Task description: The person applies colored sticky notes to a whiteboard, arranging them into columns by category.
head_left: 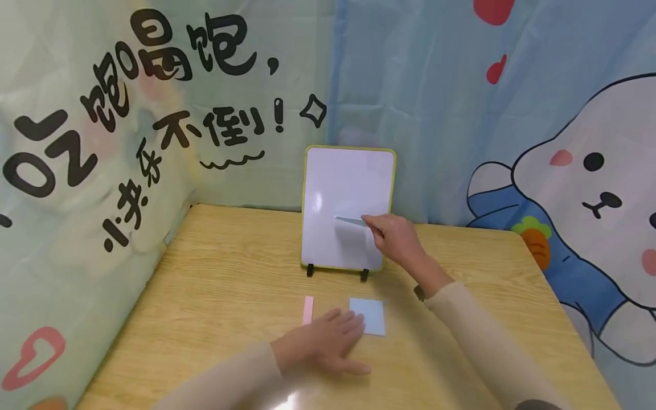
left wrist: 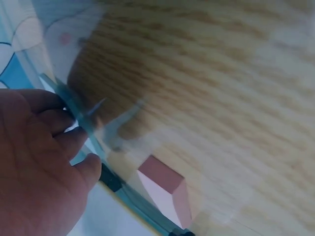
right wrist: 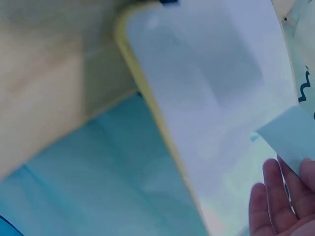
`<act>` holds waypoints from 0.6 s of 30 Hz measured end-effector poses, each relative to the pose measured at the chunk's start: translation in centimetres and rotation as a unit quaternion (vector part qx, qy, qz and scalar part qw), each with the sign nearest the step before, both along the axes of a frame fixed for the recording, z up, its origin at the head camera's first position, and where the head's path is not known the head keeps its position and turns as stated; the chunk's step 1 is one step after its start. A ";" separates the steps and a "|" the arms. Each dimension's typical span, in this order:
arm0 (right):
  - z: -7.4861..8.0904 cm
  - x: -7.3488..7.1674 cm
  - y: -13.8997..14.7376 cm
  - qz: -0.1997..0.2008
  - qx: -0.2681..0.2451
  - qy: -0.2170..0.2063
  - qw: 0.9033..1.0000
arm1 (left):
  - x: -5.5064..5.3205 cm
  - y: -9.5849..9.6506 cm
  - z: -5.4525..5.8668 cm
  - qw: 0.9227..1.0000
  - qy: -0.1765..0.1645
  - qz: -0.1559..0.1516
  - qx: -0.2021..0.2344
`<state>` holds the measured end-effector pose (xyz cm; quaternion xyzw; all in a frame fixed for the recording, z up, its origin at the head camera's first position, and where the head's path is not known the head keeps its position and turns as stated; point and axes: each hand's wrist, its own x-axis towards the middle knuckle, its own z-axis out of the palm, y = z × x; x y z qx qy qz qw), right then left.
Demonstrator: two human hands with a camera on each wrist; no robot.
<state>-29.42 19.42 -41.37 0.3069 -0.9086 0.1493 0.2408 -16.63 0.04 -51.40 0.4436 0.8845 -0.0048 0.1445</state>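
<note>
A thin light blue square of paper, like a sticky note (right wrist: 290, 132), is pinched by its edge between the thumb and fingers of my right hand (head_left: 397, 239). It is held at the front of a white board (head_left: 340, 182) with a yellow rim; whether paper and board touch, I cannot tell. My left hand (head_left: 330, 341) lies low over the table, fingers extended and thumb out. Its fingertips overlap the left side of a light blue square pad (head_left: 374, 319). Beside them is a pink block (head_left: 308, 310), its near end hidden by that hand.
The board stands upright on two black feet (head_left: 364, 275) near the back of the wooden table (head_left: 230, 256). A printed cloth curtain (head_left: 410, 102) rises behind the table and along its left side. The left wrist view is hazy, with overlapping shapes.
</note>
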 end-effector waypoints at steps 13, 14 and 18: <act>2.6 -4.7 -4.3 0.057 -0.022 0.178 0.982 | -0.3 0.5 -0.4 1.000 0.016 -0.001 0.019; 2.6 -4.9 -4.5 0.054 -0.025 0.184 0.981 | -0.4 0.6 -0.4 1.000 0.021 -0.003 0.020; 2.8 -5.7 -5.4 0.036 -0.033 0.202 0.978 | -1.1 0.5 -0.2 0.998 0.042 -0.023 0.037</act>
